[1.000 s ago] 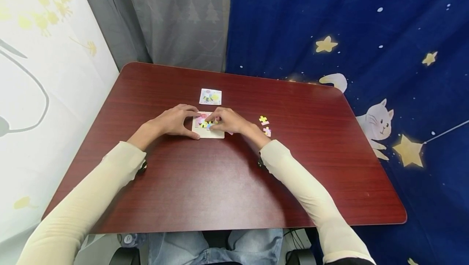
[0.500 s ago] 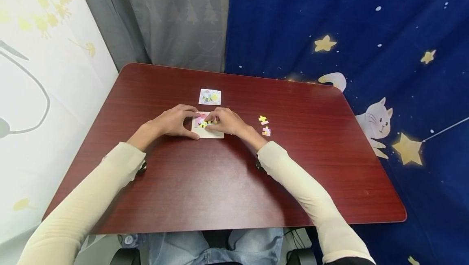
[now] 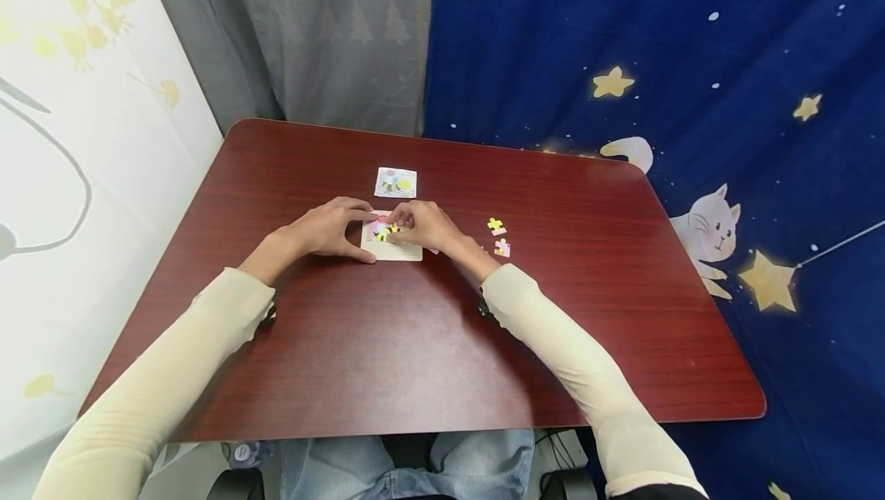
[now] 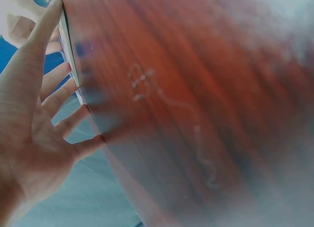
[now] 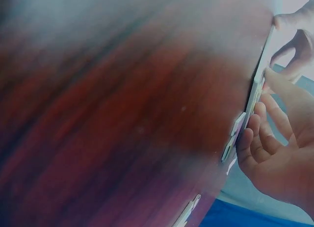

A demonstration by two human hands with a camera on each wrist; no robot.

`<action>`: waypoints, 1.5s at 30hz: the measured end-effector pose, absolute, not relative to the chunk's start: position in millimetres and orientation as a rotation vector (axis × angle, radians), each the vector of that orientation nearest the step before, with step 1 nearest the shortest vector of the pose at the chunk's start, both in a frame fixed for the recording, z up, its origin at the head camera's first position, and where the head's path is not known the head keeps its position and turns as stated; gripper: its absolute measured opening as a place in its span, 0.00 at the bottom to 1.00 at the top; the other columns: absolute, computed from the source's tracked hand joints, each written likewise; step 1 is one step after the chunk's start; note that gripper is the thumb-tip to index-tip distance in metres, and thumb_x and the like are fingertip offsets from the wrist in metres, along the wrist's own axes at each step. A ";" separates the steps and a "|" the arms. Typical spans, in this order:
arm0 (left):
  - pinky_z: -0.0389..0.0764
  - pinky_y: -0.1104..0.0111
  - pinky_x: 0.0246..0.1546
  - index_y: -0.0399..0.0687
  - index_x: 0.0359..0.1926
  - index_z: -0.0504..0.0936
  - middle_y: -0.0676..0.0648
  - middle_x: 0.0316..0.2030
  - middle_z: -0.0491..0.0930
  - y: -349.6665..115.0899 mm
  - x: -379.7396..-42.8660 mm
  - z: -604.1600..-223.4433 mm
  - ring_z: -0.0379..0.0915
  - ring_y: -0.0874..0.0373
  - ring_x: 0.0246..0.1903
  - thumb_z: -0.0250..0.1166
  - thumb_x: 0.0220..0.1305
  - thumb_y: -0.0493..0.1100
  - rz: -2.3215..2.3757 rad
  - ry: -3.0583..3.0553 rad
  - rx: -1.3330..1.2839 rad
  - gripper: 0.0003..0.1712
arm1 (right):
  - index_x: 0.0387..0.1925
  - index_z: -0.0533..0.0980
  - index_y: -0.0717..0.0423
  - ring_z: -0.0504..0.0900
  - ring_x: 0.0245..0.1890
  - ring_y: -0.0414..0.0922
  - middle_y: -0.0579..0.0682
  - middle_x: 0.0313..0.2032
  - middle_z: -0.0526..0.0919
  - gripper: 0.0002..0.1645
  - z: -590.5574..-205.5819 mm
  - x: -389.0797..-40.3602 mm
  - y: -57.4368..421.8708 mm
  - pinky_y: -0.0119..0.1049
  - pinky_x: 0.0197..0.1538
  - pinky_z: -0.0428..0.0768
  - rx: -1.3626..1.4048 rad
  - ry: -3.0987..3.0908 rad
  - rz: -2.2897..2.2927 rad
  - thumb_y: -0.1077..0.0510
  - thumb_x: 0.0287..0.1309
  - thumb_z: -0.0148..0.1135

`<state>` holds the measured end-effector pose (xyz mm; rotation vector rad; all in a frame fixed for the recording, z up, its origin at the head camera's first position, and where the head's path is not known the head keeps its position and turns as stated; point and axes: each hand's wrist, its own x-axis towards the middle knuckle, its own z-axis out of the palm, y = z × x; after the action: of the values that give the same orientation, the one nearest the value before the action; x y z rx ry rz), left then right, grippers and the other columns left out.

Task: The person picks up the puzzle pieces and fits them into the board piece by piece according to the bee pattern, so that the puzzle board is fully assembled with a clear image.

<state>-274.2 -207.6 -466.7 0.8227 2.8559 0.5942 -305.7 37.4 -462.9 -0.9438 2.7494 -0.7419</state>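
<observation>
A small pale puzzle board point(image 3: 392, 253) lies on the table, with pink, yellow and black bee-picture pieces point(image 3: 382, 232) in it. My left hand point(image 3: 332, 226) holds its left side, thumb at the near corner and index finger at the far edge. The other left fingers point(image 4: 73, 120) are spread toward the table. Over the right half of the board, my right hand point(image 3: 429, 226) pinches at a puzzle piece with thumb and fingertips; that piece is mostly hidden. In the right wrist view, the right fingers point(image 5: 259, 141) are curled beside the board point(image 5: 256, 87).
Several loose puzzle pieces point(image 3: 502, 248) lie to the right of the right hand, including a yellow puzzle piece point(image 3: 495, 223). Beyond the board lies a picture card point(image 3: 396, 183) with a bee. The reddish-brown table point(image 3: 408, 354) extends around them.
My right thumb and fingertips have shifted slightly over the board's right half, and the blue patch seen earlier is now covered. The left hand stays in place.
</observation>
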 end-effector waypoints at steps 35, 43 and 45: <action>0.67 0.45 0.69 0.50 0.70 0.78 0.46 0.69 0.71 -203.7 -272.4 -463.2 0.60 0.46 0.72 0.80 0.46 0.72 0.586 2.842 0.830 0.55 | 0.51 0.86 0.55 0.84 0.40 0.40 0.46 0.43 0.89 0.17 -460.5 -312.1 64.5 0.33 0.49 0.81 -1.115 2.652 -0.871 0.56 0.61 0.76; 0.66 0.45 0.70 0.50 0.71 0.78 0.45 0.69 0.70 -207.1 -273.1 -465.4 0.59 0.45 0.72 0.79 0.46 0.73 0.569 2.846 0.808 0.56 | 0.53 0.85 0.56 0.84 0.42 0.46 0.49 0.43 0.89 0.19 -455.0 -312.6 80.8 0.38 0.49 0.81 -1.043 2.658 -0.888 0.56 0.61 0.76; 0.66 0.45 0.70 0.50 0.71 0.77 0.45 0.69 0.71 -207.8 -272.5 -465.9 0.59 0.45 0.72 0.79 0.45 0.73 0.567 2.849 0.803 0.56 | 0.53 0.85 0.57 0.85 0.44 0.47 0.51 0.45 0.89 0.20 -454.2 -313.5 86.1 0.38 0.51 0.81 -1.038 2.659 -0.897 0.56 0.61 0.76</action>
<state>-272.5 -207.8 -465.9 0.8027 2.8490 0.5665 -313.5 86.1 -454.2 -1.0382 2.6591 -0.8968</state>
